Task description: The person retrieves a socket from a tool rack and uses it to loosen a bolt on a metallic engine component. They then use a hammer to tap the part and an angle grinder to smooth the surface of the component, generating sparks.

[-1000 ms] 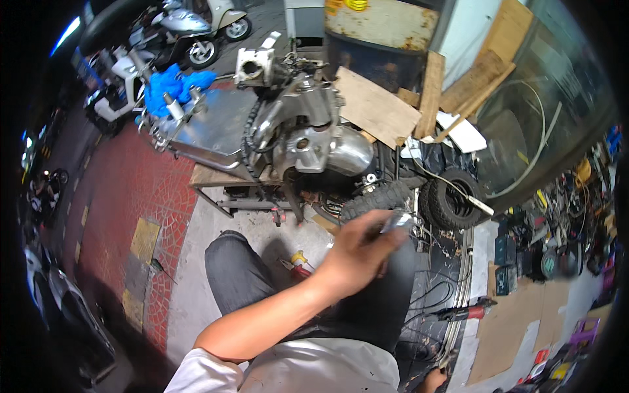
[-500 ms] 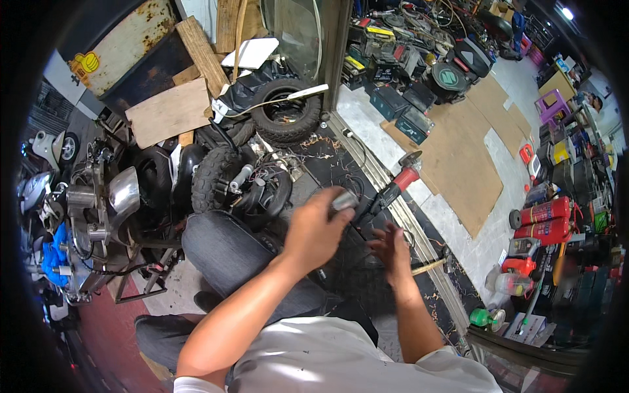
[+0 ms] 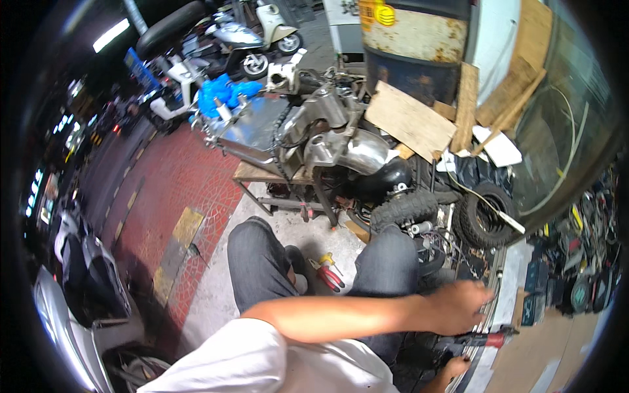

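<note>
White shirt cloth (image 3: pixel 209 360) nearest, along the bottom. Your left forearm (image 3: pixel 327 319), bare, runs rightward across your lap. Your right hand (image 3: pixel 452 370) is low on the right, partly curled; can't tell from here if it grips anything. Your left hand (image 3: pixel 458 306) is blurred, farther up the same side, fingers bent inward; can't tell how tightly, or what, if anything, is inside. Angle grinder (image 3: pixel 490 340), red and black, lies just below and right of your left hand, beyond your right one; contact with either unclear.

Your dark grey jeans (image 3: pixel 259 262) show knees apart, pliers (image 3: pixel 333 281) with red and yellow handles on the floor between them. Past the grinder: cardboard (image 3: pixel 544 340), then dark batteries (image 3: pixel 534 308). Knobby tyre (image 3: pixel 405 213) just ahead of your right knee, stacked tyres (image 3: pixel 468 219) farther right.

Silver scooter (image 3: pixel 98 275) off to your left, red paving (image 3: pixel 170 164) beyond it. Ahead of you, a low wood-topped surface (image 3: pixel 244 173) carries a bare-metal assembly (image 3: pixel 327 118), black chain (image 3: pixel 282 131) draped down it, blue plastic bag (image 3: pixel 226 92) at the far left end. Behind: plywood board (image 3: pixel 409 121), rust-spotted drum (image 3: pixel 419 39), more scooters (image 3: pixel 239 36) farthest back.
</note>
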### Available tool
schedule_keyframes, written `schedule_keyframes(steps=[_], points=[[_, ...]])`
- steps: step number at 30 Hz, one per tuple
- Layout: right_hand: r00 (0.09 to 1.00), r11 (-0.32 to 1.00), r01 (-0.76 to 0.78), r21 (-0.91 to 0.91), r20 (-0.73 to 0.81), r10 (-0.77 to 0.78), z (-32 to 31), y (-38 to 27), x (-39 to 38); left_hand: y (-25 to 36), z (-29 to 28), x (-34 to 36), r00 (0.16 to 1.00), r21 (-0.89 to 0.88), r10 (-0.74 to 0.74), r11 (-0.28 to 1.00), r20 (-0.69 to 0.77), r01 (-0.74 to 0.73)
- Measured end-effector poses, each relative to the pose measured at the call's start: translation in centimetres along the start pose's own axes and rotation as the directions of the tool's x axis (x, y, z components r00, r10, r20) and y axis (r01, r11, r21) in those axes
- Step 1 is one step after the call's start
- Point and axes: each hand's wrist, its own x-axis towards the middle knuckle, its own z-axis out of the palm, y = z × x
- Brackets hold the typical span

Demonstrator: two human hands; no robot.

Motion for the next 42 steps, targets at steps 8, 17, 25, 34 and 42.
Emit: schedule_keyframes(steps=[8,17,25,34,42], points=[[0.968,1.0,-0.008,-0.004,0.25,0.009,-1.2,-6.8,4.3,-3.8,-16.1,-11.7,0.801,-0.51,-0.503,0.806,-0.323,0.301],[0.946,0.998,0.029,0.047,0.32,-0.042,-1.9,-12.6,7.8,-6.3,-18.5,-20.5,0.596,-0.691,-0.723,0.628,-0.35,0.356],[0.997,0.856,-0.014,0.517,0.072,-0.027,-7.6,-15.1,6.1,-7.1,-22.3,-18.3,0.792,-0.29,-0.494,0.865,-0.359,0.409],[0.9,-0.218,-0.208,0.954,0.099,-0.424,-31.7,-39.0,-5.4,-6.6,-17.2,-3.1,0.996,-0.113,0.04,0.993,0.076,-0.031],[0.824,-0.269,-0.067,0.961,-0.099,-0.557,-42.0,-49.7,-19.0,-2.8,-16.3,-3.1,0.97,-0.345,0.243,0.91,-0.001,-0.229]])
